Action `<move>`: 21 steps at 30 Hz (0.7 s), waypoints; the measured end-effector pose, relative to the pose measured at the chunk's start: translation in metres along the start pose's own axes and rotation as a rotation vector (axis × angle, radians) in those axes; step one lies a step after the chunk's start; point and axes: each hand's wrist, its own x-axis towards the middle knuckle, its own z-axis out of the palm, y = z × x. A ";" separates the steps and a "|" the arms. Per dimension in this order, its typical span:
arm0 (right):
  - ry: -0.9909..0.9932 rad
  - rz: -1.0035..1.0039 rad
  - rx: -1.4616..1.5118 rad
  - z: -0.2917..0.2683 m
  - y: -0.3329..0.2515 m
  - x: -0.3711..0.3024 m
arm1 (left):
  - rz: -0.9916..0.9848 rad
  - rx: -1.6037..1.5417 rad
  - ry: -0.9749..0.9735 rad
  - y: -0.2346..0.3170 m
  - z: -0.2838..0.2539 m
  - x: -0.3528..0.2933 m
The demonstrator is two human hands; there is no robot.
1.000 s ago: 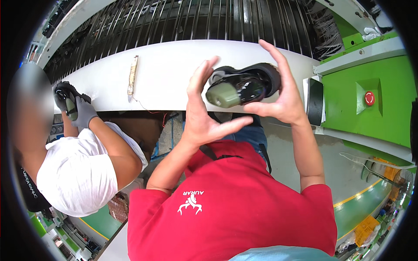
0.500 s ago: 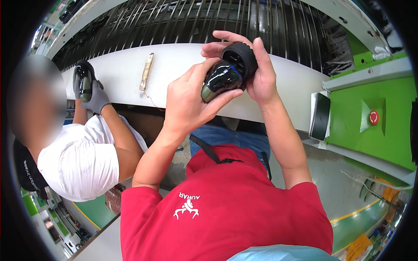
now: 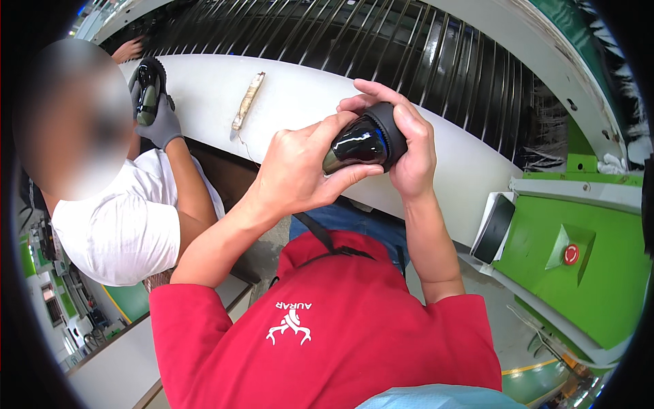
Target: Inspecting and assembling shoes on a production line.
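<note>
Both my hands hold a glossy black shoe (image 3: 359,143) with a dark green end and a thick, ridged black sole, raised over the white worktop. My left hand (image 3: 303,160) grips the green end, thumb along the near side and fingers over the top. Cupped round the sole side is my right hand (image 3: 414,146), its fingers curling over the far edge. To the left on the worktop lies a knife-like tool (image 3: 249,101) with a tape-wrapped handle and a thin cord at its tip; neither hand touches it.
At left, a co-worker in grey gloves (image 3: 163,128) holds a similar black and green shoe (image 3: 148,92). Another person's hand (image 3: 127,50) shows behind. Metal rollers (image 3: 340,41) run beyond the white worktop (image 3: 306,88). A green machine panel (image 3: 545,232) with a red button (image 3: 571,254) stands right.
The shoe has turned in my hands, so less of its sole side shows. My right hand's fingers have closed further round it. The whole view has shifted and tilted.
</note>
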 end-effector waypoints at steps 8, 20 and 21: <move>0.067 0.013 0.072 -0.006 0.010 0.002 | -0.051 -0.009 -0.092 0.001 -0.003 0.006; 0.097 -0.039 0.034 -0.005 0.005 -0.002 | -0.002 0.023 -0.062 0.004 0.001 0.008; 0.112 -0.037 0.062 -0.005 0.006 -0.003 | -0.006 0.018 -0.063 0.004 0.001 0.009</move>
